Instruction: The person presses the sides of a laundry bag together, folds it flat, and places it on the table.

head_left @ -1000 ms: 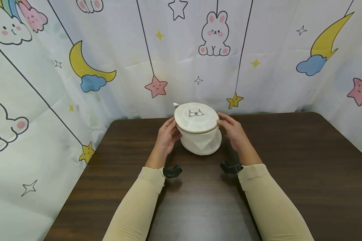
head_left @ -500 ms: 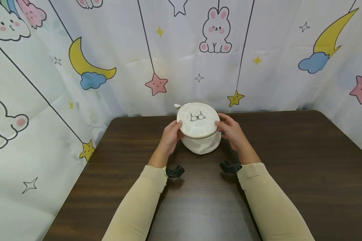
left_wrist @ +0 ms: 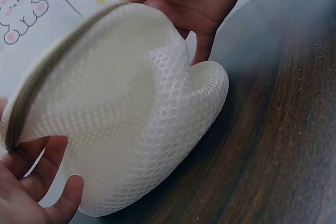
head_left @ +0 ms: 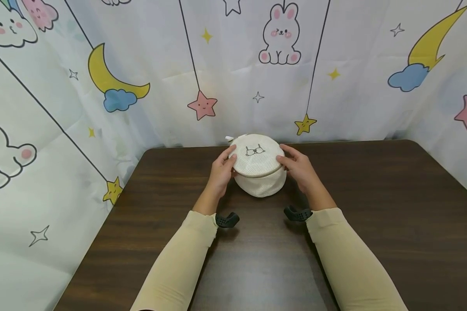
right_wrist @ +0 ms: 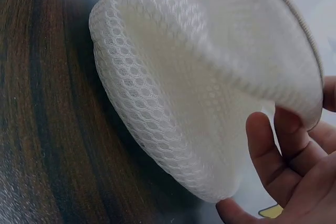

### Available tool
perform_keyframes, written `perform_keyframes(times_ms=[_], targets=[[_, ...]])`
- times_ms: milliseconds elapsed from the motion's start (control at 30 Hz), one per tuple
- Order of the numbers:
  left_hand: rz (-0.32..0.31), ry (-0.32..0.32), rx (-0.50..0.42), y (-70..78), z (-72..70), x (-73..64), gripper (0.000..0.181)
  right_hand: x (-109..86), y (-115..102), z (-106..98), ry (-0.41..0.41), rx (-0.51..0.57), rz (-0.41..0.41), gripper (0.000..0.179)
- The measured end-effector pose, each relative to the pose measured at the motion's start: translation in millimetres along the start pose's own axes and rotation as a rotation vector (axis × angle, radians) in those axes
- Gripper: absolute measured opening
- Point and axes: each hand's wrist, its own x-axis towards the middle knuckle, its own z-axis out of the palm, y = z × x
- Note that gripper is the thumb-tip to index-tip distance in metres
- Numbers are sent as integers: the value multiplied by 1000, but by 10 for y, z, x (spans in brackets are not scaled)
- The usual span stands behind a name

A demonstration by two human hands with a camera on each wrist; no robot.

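Note:
A round cream mesh laundry bag (head_left: 257, 162), with a glasses-like bra drawing on its lid, stands at the far middle of the table. Its zipper (left_wrist: 32, 85) runs around the lid's rim, and a white tag sticks out at the back left. My left hand (head_left: 221, 172) pinches the rim on the left side, thumb on top and fingers beneath. On the opposite side my right hand (head_left: 301, 170) grips the rim the same way. Below the rim the mesh wall (right_wrist: 142, 98) sags and folds inward in both wrist views. What the bag contains is hidden.
The dark wooden table (head_left: 373, 216) ends just behind the bag. Beyond it hangs a white curtain (head_left: 233, 73) printed with moons, stars and rabbits. Each wrist carries a black device, the left one (head_left: 227, 220) close over the tabletop.
The left hand has shifted slightly right and its thumb now lies over the lid's edge. The lid has tipped toward me and turned a little, and the head view has drifted down.

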Motion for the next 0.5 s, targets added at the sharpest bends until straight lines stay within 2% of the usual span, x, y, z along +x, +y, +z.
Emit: perform_keyframes(times_ms=[300, 500], targets=[[-21, -28, 13, -3, 19, 0, 46, 16, 28, -4, 4, 27, 11, 57], [-30, -71, 72, -18, 44, 11, 71, 21, 25, 12, 17, 54, 24, 55]])
